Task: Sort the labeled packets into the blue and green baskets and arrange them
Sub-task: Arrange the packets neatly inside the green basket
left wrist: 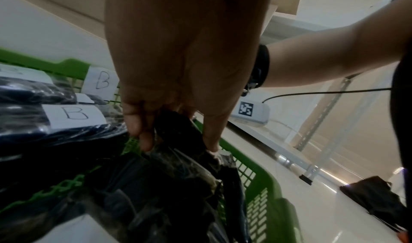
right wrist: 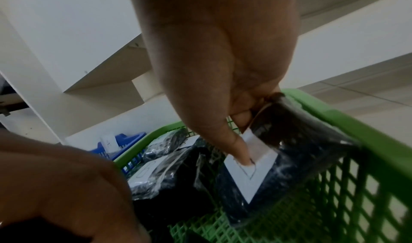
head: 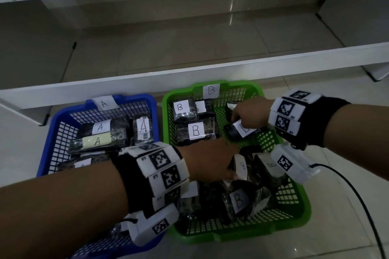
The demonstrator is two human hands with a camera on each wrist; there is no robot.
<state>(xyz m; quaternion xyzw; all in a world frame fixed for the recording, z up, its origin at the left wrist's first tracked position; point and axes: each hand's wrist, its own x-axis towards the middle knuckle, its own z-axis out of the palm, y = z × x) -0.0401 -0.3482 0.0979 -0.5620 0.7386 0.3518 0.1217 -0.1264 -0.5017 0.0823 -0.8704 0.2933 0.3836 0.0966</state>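
Observation:
Side by side on the floor stand a blue basket (head: 45, 153) tagged A and a green basket (head: 231, 237) tagged B. Several dark plastic-wrapped packets labeled A (head: 99, 136) lie in the blue one. Two B packets (head: 195, 130) lie flat at the green basket's far left, and more are heaped at its near end. My left hand (head: 229, 172) (left wrist: 174, 137) reaches into that heap and grips a dark packet (head: 242, 166) (left wrist: 185, 158). My right hand (head: 235, 120) (right wrist: 244, 139) holds a B packet (head: 242, 130) (right wrist: 301, 149) over the far right, thumb on its white label.
A low white shelf board (head: 189, 78) runs just behind both baskets. A black cable (head: 357, 193) trails from my right wrist across the tiled floor. A dark bag (left wrist: 374, 199) lies on the floor to the right of the green basket.

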